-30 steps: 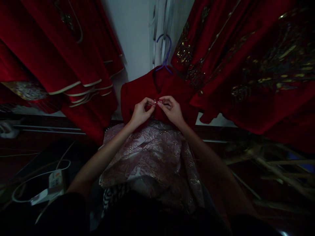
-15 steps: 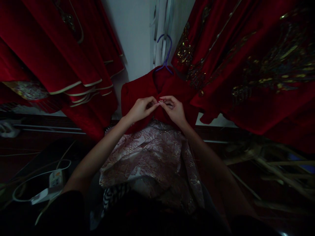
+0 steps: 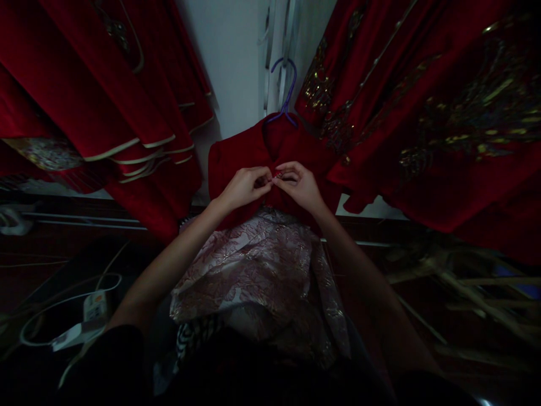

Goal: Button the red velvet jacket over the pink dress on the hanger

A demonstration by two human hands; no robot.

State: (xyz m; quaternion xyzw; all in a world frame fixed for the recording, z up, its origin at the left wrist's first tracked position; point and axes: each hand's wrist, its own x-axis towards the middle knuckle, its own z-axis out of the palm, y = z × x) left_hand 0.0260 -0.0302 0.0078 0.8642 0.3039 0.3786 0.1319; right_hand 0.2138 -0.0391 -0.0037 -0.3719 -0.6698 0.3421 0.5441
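Note:
A red jacket (image 3: 240, 146) with a V-shaped neck opening hangs on a purple hanger (image 3: 288, 93). At its front, my left hand (image 3: 249, 185) is pinched closed at the edge of the opening. My right hand (image 3: 301, 183) meets it there, thumb and forefinger closed on a small shiny beaded button (image 3: 278, 175). The fingertips of both hands almost touch, and they partly hide the button and the cloth edge. Below the jacket, a pinkish brocade garment (image 3: 253, 262) with a metallic sheen lies across my lap.
Red garments with pale trim (image 3: 127, 101) hang on the left. Red garments with gold sequins (image 3: 380, 113) hang on the right. A white power strip (image 3: 93, 310) with a looped cable lies low on the left. Wooden slats (image 3: 465, 282) stand at the lower right.
The fingers have shifted slightly at the jacket front. My right hand has tilted a little, and less of the beaded button shows between the fingertips. The jacket stays in place.

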